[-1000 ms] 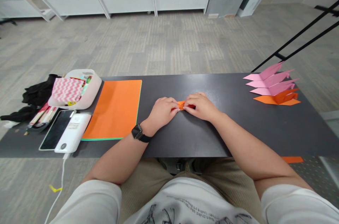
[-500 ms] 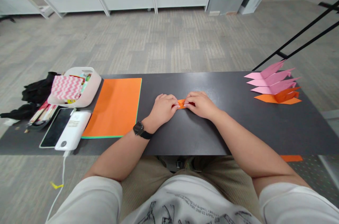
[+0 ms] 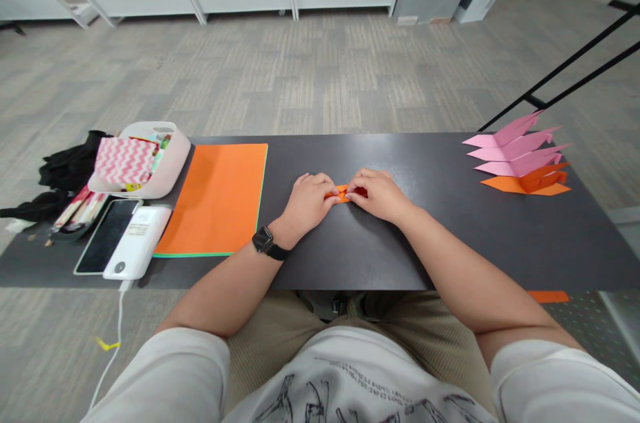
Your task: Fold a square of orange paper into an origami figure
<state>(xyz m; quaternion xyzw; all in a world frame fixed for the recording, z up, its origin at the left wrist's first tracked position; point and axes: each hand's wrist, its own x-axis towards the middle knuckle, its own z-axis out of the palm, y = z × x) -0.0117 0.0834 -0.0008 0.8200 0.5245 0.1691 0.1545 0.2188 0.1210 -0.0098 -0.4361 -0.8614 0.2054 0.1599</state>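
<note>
A small folded piece of orange paper lies at the middle of the dark table, partly covered by my fingers. My left hand pinches its left end, and my right hand grips the right end with thumb and fingertips. Both hands rest low over the tabletop, fingers closed. A stack of orange paper sheets, with a green edge showing beneath, lies to the left of my left hand. Far to the right stand several folded paper birds: pink ones in a row and an orange one nearest me.
At the left are a white basket with a pink zigzag-patterned packet, a phone, a white power bank with a cable, and black cloth. Black metal bars rise beyond the table's right end.
My fingers have shifted slightly on the folded orange paper, and a bit more of it shows by the left thumb. The whole view has tilted a little; other things stay put.
</note>
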